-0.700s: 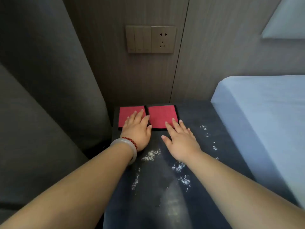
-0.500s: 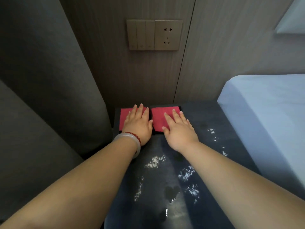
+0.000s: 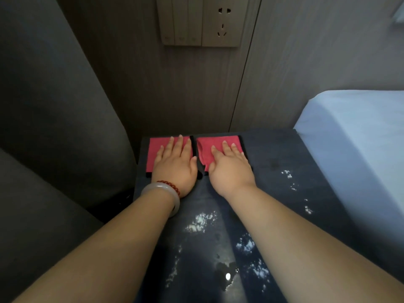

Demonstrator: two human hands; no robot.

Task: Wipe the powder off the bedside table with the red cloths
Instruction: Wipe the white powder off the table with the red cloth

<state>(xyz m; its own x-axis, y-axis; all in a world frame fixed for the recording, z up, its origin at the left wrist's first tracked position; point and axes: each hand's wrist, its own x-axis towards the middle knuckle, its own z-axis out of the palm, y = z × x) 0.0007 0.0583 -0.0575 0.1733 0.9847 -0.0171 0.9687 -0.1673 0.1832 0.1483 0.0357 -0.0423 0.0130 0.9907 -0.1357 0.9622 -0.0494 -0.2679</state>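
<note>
Up against the back edge of the dark, glossy bedside table sit two flat red fabric squares with black trim, side by side with only a thin gap between them. The left red cloth hugs the table's back-left corner, and the left hand lies flat on it, fingers straight, pressing rather than gripping. Same deal on the right red cloth: the right hand is spread flat on top, nothing pinched. A wide strip of tabletop runs from that cloth to the table's right edge. The white powder sits in scattered patches on the table's nearer half, between and beside the forearms, with a few specks toward the right edge. A pale blue bed butts up against the table's right edge, and grey upholstery crowds its left edge. Behind the table is a wood-look wall with a beige switch-and-socket plate.
</note>
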